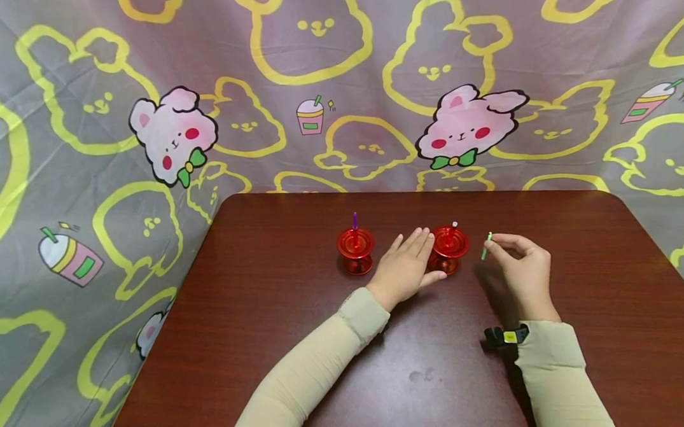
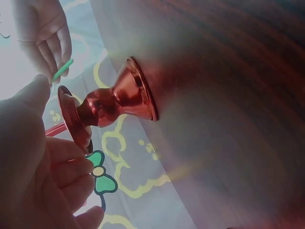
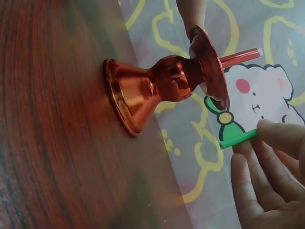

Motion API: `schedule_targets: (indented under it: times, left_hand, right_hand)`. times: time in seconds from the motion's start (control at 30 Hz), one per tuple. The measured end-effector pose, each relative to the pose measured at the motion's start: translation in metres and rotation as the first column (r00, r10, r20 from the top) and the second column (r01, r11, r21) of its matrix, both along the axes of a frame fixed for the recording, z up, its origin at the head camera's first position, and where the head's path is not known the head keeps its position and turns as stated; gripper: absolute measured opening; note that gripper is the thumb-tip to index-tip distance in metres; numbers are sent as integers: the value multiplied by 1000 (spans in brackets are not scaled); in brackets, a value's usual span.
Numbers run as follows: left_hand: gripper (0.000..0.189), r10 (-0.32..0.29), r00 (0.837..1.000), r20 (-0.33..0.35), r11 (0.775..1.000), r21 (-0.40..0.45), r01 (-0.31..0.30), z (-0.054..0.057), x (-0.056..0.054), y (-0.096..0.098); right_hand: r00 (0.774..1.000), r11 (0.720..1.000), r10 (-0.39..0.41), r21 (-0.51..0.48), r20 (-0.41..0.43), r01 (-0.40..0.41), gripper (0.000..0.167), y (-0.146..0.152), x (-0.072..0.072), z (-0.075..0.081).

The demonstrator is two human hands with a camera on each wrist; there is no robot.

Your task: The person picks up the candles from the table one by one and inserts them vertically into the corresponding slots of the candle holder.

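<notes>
Tabletop point(image 1: 254, 306), glossy red candlestick point(image 3: 172, 78), left hand point(image 1: 404, 265), fingers straight—right hand point(image 1: 522, 270) pinching green stick point(image 3: 238, 138)

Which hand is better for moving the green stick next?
Probably the right hand: it pinches the green stick. The left hand holds no stick and is beside a red holder.

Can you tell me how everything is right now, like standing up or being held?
Left candle holder, standing upright on the table.
Purple candle, upright in the left candle holder, no flame.
Right candle holder, standing upright.
Red stick, white-tipped, upright on the right candle holder.
Green candle, tilted, pinched in the right hand, no flame.
Left hand, fingers nearly straight, right by the right candle holder.
</notes>
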State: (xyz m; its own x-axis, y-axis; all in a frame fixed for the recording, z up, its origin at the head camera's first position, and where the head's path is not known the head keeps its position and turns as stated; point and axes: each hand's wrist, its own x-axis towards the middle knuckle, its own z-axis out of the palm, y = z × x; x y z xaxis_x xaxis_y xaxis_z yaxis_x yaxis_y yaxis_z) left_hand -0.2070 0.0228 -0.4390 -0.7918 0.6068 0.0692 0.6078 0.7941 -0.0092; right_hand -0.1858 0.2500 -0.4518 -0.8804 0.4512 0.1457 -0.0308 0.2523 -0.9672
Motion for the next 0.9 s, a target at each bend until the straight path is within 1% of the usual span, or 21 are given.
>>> schedule_targets:
  times: [0.1, 0.2, 0.5, 0.67, 0.9]
  left_hand:
    - [78, -2, 1000, -2, 1000, 4, 2, 0, 1, 0]
    - [79, -2, 1000, -5, 1000, 2, 2, 1, 1, 0]
    - [82, -4, 1000, -22, 999, -32, 3, 1, 6, -2]
    - [82, -3, 999, -36, 999, -34, 2, 0, 6, -3]
    - [81, -18, 999, -50, 999, -29, 17, 0, 6, -4]
  right_hand:
    - [999, 1000, -9, -8, -34, 9, 24, -1, 1, 2]
    - [996, 1000, -8, -30, -86, 5, 24, -2, 1, 3]
    - [981, 989, 1, -145, -196, -30, 23, -8, 2, 6]
    - [966, 984, 17, -169, -259, -62, 24, -12, 2, 7]
    - [953, 980, 35, -174, -301, -91, 22, -15, 4, 10]
